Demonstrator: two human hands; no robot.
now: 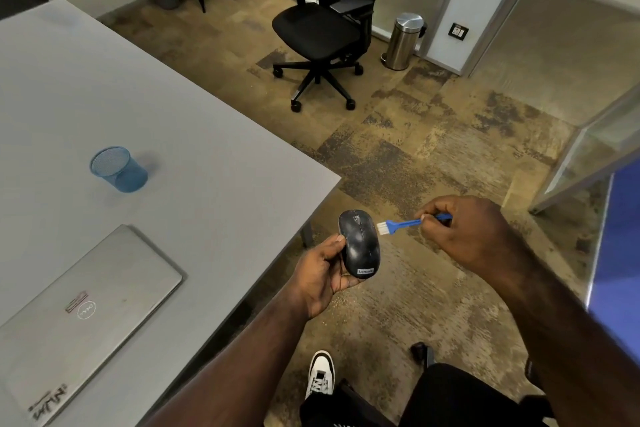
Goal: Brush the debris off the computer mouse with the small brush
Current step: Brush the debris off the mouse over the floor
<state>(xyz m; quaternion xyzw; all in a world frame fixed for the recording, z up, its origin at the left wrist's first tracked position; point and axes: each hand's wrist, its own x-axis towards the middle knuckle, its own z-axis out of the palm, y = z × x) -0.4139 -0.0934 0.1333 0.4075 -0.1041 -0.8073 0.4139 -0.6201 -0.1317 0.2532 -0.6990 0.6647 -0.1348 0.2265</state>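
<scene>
Down by my knees there's my white sneaker [320, 374] on the patchy brown carpet [415, 156], and right above that is where the action is. Left hand [323, 270] is cupping the black oval wireless mouse [360, 243] from underneath, thumb along its left side, so it's held out in the air past the corner of the grey table [173, 114], not resting on anything. Right hand [467, 229] has the thin blue plastic brush [401, 222] pinched at the handle, fingers curled shut around it, white bristles just touching or about to touch the mouse's right edge, hard to tell which. I can't really spot crumbs on the shell from here. What I reckon works best: short light flicks outward, away from the palm, and tilt the mouse a bit so stuff falls off instead of sliding into the seam around the wheel. Keep the grip on the mouse firm but low so my fingers don't block the bristles. Room-wise I'm fine, nothing but floor under both hands, so debris drops on carpet. Table edge is near my left wrist, and the closed silver laptop [79, 315] and blue mesh cup [117, 168] sit well apart on the left. Black office chair [322, 28] is far off.
</scene>
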